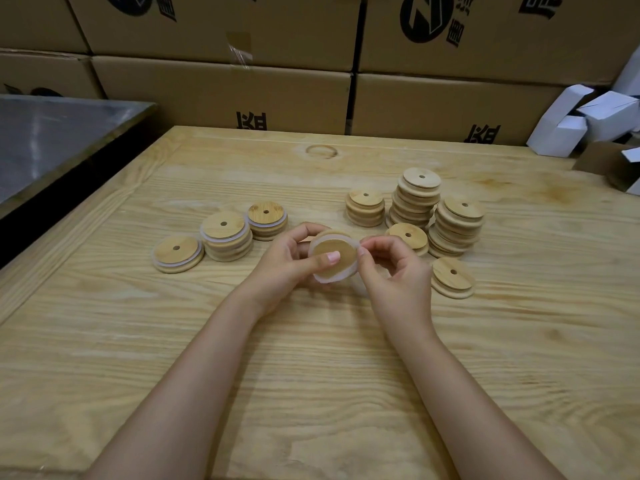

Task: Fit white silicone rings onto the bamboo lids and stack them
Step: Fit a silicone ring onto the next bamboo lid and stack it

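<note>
Our left grip (287, 261) is curled round the bamboo lid (341, 251), thumb laid across its flat face and fingers behind the rim. It holds the lid tilted toward us just above the tabletop (311, 358). Our right grip (394, 268) is narrow, pinching the white silicone ring (320, 278) at the lid's right edge. The ring shows as a pale band round the lower and left rim. We cannot tell whether it sits in its groove on the far side, because the hands hide that part.

To do this step well, we judge that the left thumb should pin the seated part while the right pinch stretches the loose part over the edge. We should work round the rim bit by bit. Pulled all at once, the silicone would likely spring off the opposite side. A fingertip run round the edge afterwards would catch any twist.

To the left lie the ringed lids (227, 233), one single and two short stacks, with white showing under their rims. We take these as the finished ones, so this lid belongs there, set down square so the stack does not lean. To the right stand the bare lids (419, 195), well apart from the ringed ones. Their tallest stack looks uneven, so we should take the next lid from it gently.
</note>
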`<action>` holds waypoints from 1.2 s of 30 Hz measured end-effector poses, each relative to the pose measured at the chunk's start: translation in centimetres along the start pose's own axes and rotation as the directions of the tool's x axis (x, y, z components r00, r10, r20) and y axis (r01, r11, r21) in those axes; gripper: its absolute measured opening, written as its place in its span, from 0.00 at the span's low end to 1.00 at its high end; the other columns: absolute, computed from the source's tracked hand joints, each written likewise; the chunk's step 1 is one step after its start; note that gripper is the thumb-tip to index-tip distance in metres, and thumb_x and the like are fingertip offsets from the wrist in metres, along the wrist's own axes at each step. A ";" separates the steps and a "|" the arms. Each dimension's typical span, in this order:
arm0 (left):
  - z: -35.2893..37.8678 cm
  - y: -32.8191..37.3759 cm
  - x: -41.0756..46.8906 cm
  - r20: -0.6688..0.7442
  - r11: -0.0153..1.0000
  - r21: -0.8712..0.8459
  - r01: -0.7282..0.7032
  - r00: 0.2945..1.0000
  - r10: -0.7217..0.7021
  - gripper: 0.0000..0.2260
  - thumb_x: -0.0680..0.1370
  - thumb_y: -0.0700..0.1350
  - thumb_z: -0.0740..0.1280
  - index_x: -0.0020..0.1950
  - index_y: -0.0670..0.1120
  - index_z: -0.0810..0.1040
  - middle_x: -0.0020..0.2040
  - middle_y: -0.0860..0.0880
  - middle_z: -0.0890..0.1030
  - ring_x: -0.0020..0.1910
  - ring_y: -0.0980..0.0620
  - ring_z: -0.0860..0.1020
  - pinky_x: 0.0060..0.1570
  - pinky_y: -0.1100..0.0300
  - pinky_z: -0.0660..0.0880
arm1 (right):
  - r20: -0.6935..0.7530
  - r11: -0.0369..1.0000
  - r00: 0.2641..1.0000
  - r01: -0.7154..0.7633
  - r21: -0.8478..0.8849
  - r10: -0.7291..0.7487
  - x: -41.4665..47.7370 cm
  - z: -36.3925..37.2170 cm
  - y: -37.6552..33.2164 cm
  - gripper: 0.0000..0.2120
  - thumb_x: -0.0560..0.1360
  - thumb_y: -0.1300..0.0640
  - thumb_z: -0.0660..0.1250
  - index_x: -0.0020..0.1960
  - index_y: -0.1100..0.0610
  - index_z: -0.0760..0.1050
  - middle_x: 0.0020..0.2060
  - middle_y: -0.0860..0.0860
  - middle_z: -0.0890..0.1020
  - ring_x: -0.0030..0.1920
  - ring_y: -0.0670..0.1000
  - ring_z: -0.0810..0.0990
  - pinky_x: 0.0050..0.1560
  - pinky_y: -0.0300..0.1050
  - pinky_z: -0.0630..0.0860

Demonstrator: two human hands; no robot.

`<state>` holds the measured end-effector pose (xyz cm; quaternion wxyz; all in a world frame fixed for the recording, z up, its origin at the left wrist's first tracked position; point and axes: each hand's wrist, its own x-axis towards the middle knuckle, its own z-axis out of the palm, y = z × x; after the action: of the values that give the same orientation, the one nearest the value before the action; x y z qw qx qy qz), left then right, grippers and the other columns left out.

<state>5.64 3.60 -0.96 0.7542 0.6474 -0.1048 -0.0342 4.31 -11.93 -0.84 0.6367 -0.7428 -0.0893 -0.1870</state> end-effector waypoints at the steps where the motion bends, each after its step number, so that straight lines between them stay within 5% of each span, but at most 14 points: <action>1: 0.2 0.0 -0.1 0.005 0.999 0.040 -0.024 1.000 0.024 0.13 0.68 0.42 0.70 0.52 0.44 0.76 0.40 0.51 0.83 0.38 0.56 0.80 0.33 0.63 0.77 | 0.020 0.999 1.000 0.020 -0.031 -0.020 -0.1 0.1 0.0 0.08 0.72 0.66 0.68 0.41 0.54 0.77 0.36 0.47 0.81 0.40 0.44 0.79 0.44 0.37 0.75; 4: 0.6 0.0 -0.1 -0.009 0.993 0.096 -0.065 0.998 0.067 0.09 0.70 0.41 0.69 0.49 0.45 0.77 0.40 0.52 0.82 0.38 0.58 0.79 0.32 0.66 0.75 | 0.039 0.985 0.994 0.107 -0.133 -0.103 -0.3 0.3 0.1 0.04 0.71 0.66 0.69 0.42 0.58 0.78 0.37 0.50 0.81 0.41 0.46 0.79 0.46 0.42 0.75; 11: 0.3 -0.3 0.0 -0.059 0.999 0.015 -0.052 0.997 0.053 0.07 0.69 0.42 0.69 0.46 0.45 0.75 0.40 0.51 0.82 0.38 0.54 0.80 0.35 0.56 0.77 | 0.017 0.943 0.976 0.216 -0.255 -0.219 -0.4 0.4 0.2 0.05 0.69 0.66 0.72 0.41 0.59 0.78 0.37 0.47 0.80 0.41 0.43 0.77 0.45 0.33 0.72; 20: -0.1 -0.8 0.2 -0.072 0.999 -0.041 -0.014 0.997 0.011 0.09 0.70 0.41 0.72 0.46 0.45 0.74 0.43 0.44 0.81 0.41 0.43 0.78 0.39 0.50 0.77 | 0.016 0.994 0.994 -0.107 0.003 0.107 0.0 0.5 -0.2 0.07 0.71 0.65 0.71 0.38 0.56 0.79 0.39 0.47 0.83 0.39 0.43 0.80 0.43 0.35 0.76; 27: -0.2 -1.1 0.3 -0.060 0.986 -0.166 0.012 0.998 -0.023 0.05 0.71 0.43 0.67 0.45 0.46 0.74 0.40 0.45 0.82 0.39 0.45 0.80 0.47 0.38 0.76 | 0.109 0.982 0.980 -0.173 0.069 0.165 0.6 0.1 -0.5 0.08 0.72 0.65 0.70 0.37 0.54 0.79 0.39 0.49 0.82 0.39 0.42 0.80 0.45 0.36 0.77; 32: 0.2 -1.2 0.3 -0.007 0.967 -0.251 0.049 0.999 -0.053 0.09 0.74 0.42 0.68 0.50 0.45 0.70 0.44 0.46 0.79 0.41 0.49 0.80 0.44 0.44 0.79 | 0.035 0.998 0.998 -0.061 -0.026 0.061 0.1 0.6 -0.1 0.08 0.73 0.63 0.70 0.39 0.52 0.77 0.39 0.51 0.81 0.39 0.45 0.79 0.42 0.36 0.75; 36: 0.1 -0.8 0.2 -0.039 0.997 -0.073 0.016 0.999 -0.019 0.10 0.71 0.42 0.72 0.49 0.45 0.77 0.41 0.50 0.81 0.40 0.54 0.80 0.37 0.58 0.79 | 0.007 0.992 0.999 0.052 -0.117 -0.052 -0.1 0.7 0.0 0.10 0.72 0.63 0.70 0.39 0.49 0.76 0.37 0.45 0.79 0.40 0.46 0.79 0.43 0.39 0.76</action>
<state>5.87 3.38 -1.70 0.7789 0.6209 -0.0828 -0.0315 4.32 -11.20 -1.01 0.5867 -0.7767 -0.0987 -0.2071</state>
